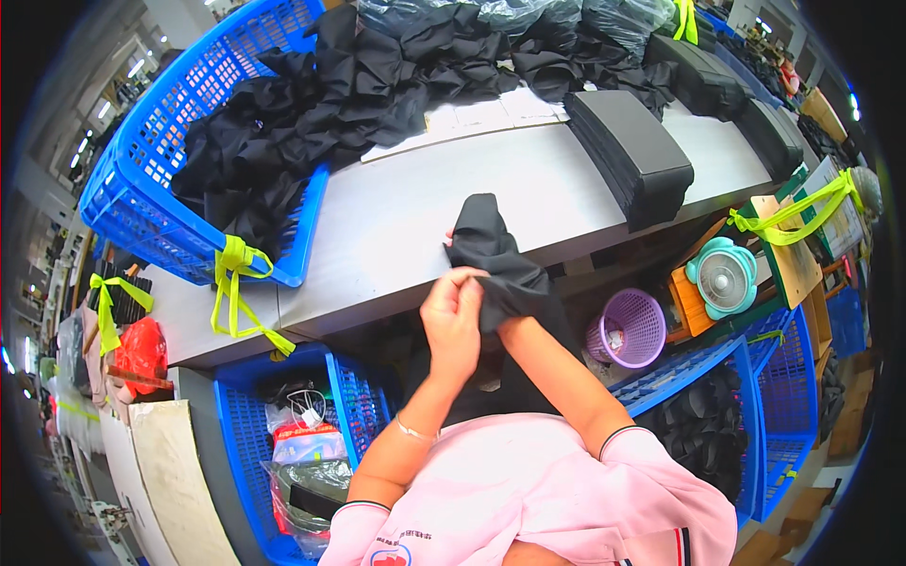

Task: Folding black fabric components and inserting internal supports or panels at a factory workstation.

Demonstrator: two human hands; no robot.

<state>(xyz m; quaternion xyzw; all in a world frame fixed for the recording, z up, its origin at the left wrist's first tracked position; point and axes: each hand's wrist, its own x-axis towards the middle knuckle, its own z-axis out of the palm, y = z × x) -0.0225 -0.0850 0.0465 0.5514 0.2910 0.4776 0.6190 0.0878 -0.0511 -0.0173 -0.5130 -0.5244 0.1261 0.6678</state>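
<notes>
A black cloth piece [505, 274], shaped like a sleeve or pouch, is held up in front of me at the near edge of the table. My left hand [453, 316] pinches its lower left edge between thumb and fingers. Into the cloth's lower opening goes my right hand [514, 328], covered from the wrist onward. A bit of skin shows at the cloth's left side, but the right fingers are otherwise hidden. Beyond it, a neat stack of flat black pieces [628, 156] stands on the grey table [415, 212].
A blue crate [142, 212] spills a heap of black cloth pieces [368, 85] across the table's back left. Below the table are another blue crate [241, 424] with bagged items, a purple basket [632, 325] and a teal fan [722, 278]. More blue crates [783, 377] stand at right.
</notes>
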